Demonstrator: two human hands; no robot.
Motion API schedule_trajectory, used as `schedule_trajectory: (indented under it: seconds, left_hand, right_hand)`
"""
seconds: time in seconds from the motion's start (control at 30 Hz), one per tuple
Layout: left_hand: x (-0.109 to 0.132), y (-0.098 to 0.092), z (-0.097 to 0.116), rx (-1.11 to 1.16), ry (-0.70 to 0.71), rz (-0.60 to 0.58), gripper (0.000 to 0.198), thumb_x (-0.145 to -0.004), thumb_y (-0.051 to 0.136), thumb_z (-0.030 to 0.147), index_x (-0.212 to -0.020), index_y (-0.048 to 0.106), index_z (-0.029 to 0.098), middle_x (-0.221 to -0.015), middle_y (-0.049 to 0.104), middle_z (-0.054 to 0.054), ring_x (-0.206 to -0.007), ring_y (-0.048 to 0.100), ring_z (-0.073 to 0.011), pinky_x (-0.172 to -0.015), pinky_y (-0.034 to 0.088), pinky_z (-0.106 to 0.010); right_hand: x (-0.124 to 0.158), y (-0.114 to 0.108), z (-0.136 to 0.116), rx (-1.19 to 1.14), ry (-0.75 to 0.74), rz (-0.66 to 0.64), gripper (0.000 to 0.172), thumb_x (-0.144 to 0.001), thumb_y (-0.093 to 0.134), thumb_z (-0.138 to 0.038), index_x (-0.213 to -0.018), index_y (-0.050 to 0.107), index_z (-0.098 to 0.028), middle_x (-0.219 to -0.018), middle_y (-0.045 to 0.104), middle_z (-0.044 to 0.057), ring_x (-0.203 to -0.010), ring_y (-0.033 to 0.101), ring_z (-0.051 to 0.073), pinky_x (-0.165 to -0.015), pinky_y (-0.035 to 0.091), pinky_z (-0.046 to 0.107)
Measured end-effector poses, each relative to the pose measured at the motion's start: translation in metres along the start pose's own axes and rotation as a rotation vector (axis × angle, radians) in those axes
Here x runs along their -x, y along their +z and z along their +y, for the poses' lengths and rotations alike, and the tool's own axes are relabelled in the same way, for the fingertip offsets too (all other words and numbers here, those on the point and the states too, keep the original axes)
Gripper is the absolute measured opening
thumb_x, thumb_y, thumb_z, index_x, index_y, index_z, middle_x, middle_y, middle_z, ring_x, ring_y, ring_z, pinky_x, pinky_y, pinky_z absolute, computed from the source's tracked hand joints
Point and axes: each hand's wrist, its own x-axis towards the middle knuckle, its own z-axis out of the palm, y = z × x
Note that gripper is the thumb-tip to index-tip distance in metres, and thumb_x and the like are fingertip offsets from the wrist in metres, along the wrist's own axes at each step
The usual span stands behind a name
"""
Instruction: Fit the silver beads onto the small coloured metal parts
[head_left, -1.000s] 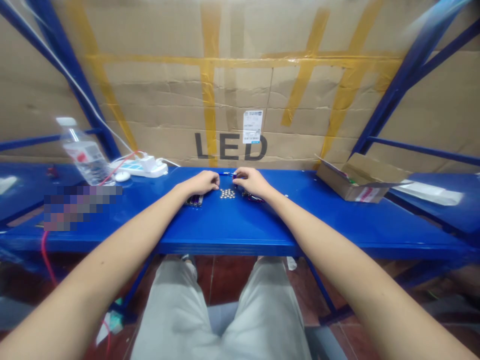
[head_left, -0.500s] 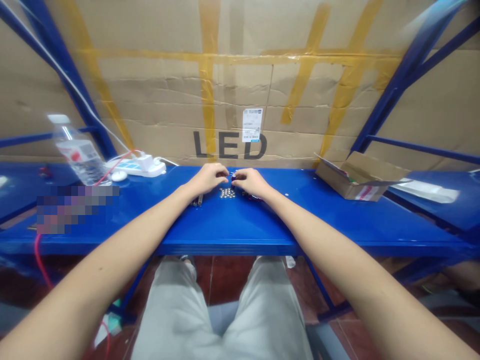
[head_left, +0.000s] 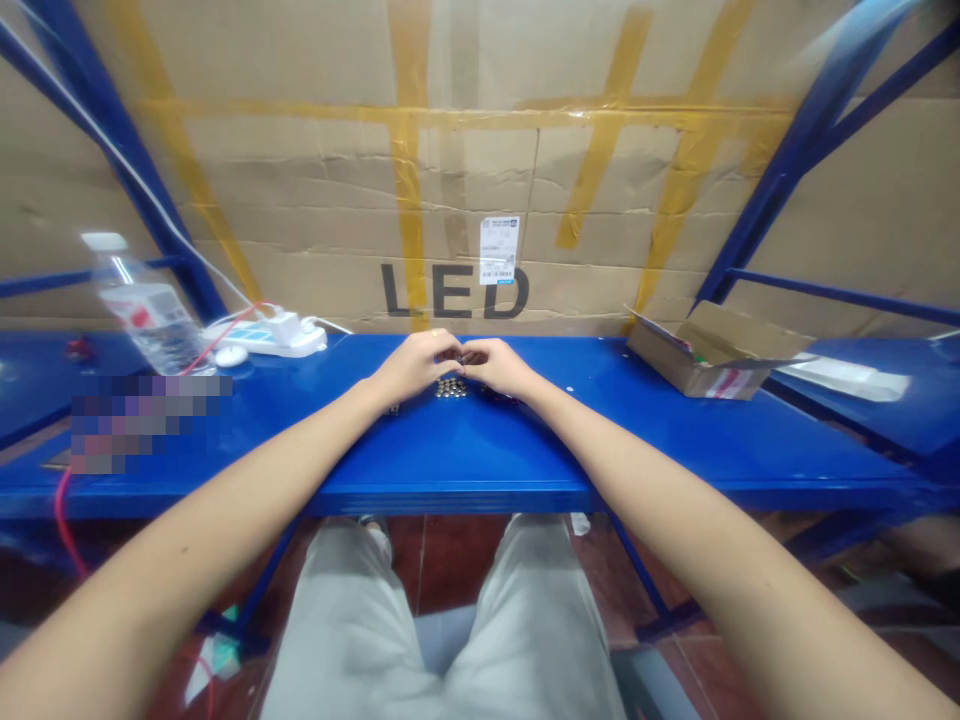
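Both my hands meet at the far middle of the blue metal table [head_left: 465, 450]. My left hand [head_left: 415, 363] and my right hand [head_left: 496, 365] have their fingers curled and pinched together on a small dark object between them, too small to name. Just below the fingertips lies a cluster of several small silvery round pieces [head_left: 448, 388]. A few thin dark rods [head_left: 393, 408] peek out under my left wrist. Some dark and red small parts [head_left: 501, 396] lie under my right hand.
A plastic water bottle [head_left: 139, 312] stands at the left. A white power strip [head_left: 271, 333] with a red cable lies behind it. An open cardboard box [head_left: 709, 352] sits at the right. A large cardboard sheet marked LED [head_left: 454, 291] closes the back. Blue rack posts flank both sides.
My hands have drawn together from a small gap apart until the fingertips touch over the silvery pieces. The thin blue stick seen between them earlier no longer shows.
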Motion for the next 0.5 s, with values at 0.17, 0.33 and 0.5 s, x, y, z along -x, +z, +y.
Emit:
schedule_trajectory:
  seconds: [0.17, 0.33, 0.5]
  left_hand:
    - [0.0, -0.0004, 0.0013, 0.0, 0.001, 0.039, 0.007, -0.087, 0.07, 0.022, -0.092, 0.068, 0.018, -0.084, 0.069, -0.002, -0.077, 0.063, -0.0162, -0.074, 0.049, -0.028]
    - [-0.0003, -0.0005, 0.0032, -0.003, 0.039, 0.077, 0.01, -0.09, 0.068, 0.028, -0.093, 0.068, 0.018, -0.084, 0.069, -0.003, -0.077, 0.064, -0.0162, -0.074, 0.048, -0.028]
    - [-0.0003, -0.0006, 0.0036, -0.02, 0.059, 0.082, 0.017, -0.094, 0.064, 0.035, -0.092, 0.067, 0.019, -0.083, 0.068, -0.004, -0.077, 0.064, -0.0167, -0.073, 0.048, -0.029]
  right_hand:
    - [0.0011, -0.0034, -0.0069, -0.151, 0.005, -0.009, 0.025, -0.072, 0.076, -0.029, -0.092, 0.075, -0.014, -0.089, 0.075, 0.005, -0.085, 0.067, 0.019, -0.078, 0.052, 0.029]
    - [0.0009, -0.0056, -0.0084, -0.245, 0.057, 0.005, 0.026, -0.065, 0.079, -0.026, -0.089, 0.075, -0.014, -0.087, 0.076, 0.004, -0.085, 0.068, 0.02, -0.08, 0.052, 0.032]
    - [-0.001, -0.006, -0.0066, -0.29, 0.069, 0.043, 0.027, -0.061, 0.081, -0.024, -0.085, 0.076, -0.014, -0.085, 0.076, 0.005, -0.084, 0.068, 0.021, -0.082, 0.053, 0.033]
